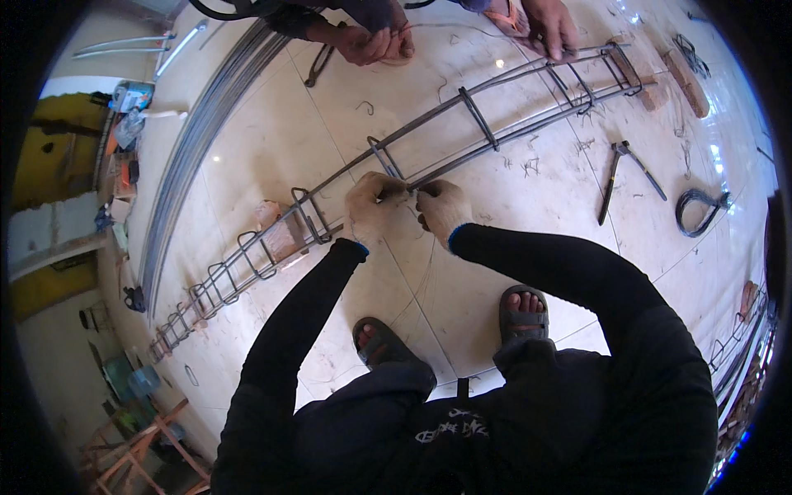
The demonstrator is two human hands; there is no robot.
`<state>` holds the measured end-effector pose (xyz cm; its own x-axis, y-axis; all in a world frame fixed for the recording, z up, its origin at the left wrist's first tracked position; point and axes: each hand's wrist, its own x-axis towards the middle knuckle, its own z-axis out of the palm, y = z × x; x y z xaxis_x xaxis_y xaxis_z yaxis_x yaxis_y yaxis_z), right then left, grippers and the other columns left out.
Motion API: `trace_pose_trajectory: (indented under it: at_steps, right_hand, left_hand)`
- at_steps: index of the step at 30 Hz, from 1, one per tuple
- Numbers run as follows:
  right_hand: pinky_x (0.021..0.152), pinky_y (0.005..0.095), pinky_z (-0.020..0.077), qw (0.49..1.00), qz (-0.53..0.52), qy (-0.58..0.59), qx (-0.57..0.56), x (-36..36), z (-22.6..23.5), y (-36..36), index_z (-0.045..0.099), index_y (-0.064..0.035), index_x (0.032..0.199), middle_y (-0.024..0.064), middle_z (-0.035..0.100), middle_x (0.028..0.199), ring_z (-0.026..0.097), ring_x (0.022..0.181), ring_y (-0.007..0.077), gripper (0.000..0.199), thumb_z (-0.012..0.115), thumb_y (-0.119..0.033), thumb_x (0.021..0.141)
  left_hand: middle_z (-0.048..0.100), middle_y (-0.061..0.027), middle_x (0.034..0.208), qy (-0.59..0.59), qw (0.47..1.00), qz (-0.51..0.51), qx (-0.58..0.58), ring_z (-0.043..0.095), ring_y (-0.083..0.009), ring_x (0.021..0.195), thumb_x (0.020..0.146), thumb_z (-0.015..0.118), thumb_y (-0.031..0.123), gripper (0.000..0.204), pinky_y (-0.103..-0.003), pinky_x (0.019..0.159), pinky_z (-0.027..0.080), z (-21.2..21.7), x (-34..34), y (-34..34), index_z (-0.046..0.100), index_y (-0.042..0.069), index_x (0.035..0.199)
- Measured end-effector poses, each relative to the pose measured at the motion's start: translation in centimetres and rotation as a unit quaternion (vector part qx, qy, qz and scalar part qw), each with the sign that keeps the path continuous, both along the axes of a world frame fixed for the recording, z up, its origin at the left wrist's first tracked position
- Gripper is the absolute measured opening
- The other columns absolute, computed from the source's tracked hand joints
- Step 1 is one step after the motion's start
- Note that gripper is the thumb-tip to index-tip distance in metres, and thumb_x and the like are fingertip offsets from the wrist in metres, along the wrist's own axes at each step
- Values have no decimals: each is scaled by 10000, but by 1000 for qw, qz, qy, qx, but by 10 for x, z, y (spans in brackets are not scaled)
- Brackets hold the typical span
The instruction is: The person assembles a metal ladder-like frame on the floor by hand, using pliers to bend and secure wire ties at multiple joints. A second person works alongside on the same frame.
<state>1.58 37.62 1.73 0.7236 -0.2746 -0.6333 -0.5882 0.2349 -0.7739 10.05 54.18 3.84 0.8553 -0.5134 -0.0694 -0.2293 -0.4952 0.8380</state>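
A long steel rebar cage [417, 124], made of straight bars with bent stirrups around them, runs slantwise across the tiled floor. My left hand [373, 206] and my right hand [443, 210], both in tan gloves with blue cuffs, meet at the cage's near bar beside a stirrup [384, 157]. The fingers of both are closed and pinched; what lies in them is hidden. Faint thin strands show below them, perhaps wire. Across the cage, another person's hand [375, 45] and second hand [551, 29] hold a thin wire [462, 26] near the bars.
Brick blocks [282, 231] prop the cage on the left, and more bricks [652, 95] lie at its right end. Pincers [619, 161] and a coil of dark wire [701, 210] rest on the right. Loose long bars [186, 157] curve along the left. Wire scraps litter the tiles.
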Motion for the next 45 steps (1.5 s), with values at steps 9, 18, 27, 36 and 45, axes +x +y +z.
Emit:
trace_pose_trajectory:
  at_steps: [9,18,27,36,45]
  right_hand:
    - [846,478,630,903,189,-153,-353,-17,-30,-2,781,-31,1308,227,805,1020,796,936,368,352,591,-155,1040]
    - [898,560,607,799,385,-131,-444,10,-6,-14,790,-87,1204,219,805,1061,769,1029,445,299,590,-89,982]
    - [859,551,605,870,230,-237,-366,-23,-35,-30,718,-173,1458,254,788,1016,765,955,451,390,570,-178,1098]
    - [841,501,612,844,317,-219,-374,-9,-18,-36,767,-97,1388,211,813,1058,777,952,396,352,578,-169,1100]
    - [581,290,477,984,161,-2,79,-14,59,-32,774,30,1258,55,697,835,595,663,123,322,647,-205,1078]
  left_hand:
    - [773,-110,1035,-47,999,15,-12,766,-267,959,887,832,38,143,-362,848,605,-9,-5,-2,833,46,1029]
    - [760,-133,1008,-128,991,-18,-28,748,-327,993,861,808,6,120,-417,889,605,-22,-2,5,804,44,975]
    - [739,-137,995,-137,990,-21,-26,744,-330,965,883,847,114,142,-403,851,600,-24,-2,2,781,43,987]
    - [765,-131,1039,-224,973,-44,-23,746,-348,991,876,840,129,139,-442,895,598,-28,-5,3,803,85,1002]
    - [751,-132,1013,-194,979,-40,-41,737,-338,951,868,826,51,134,-427,801,609,-26,-3,5,795,61,997]
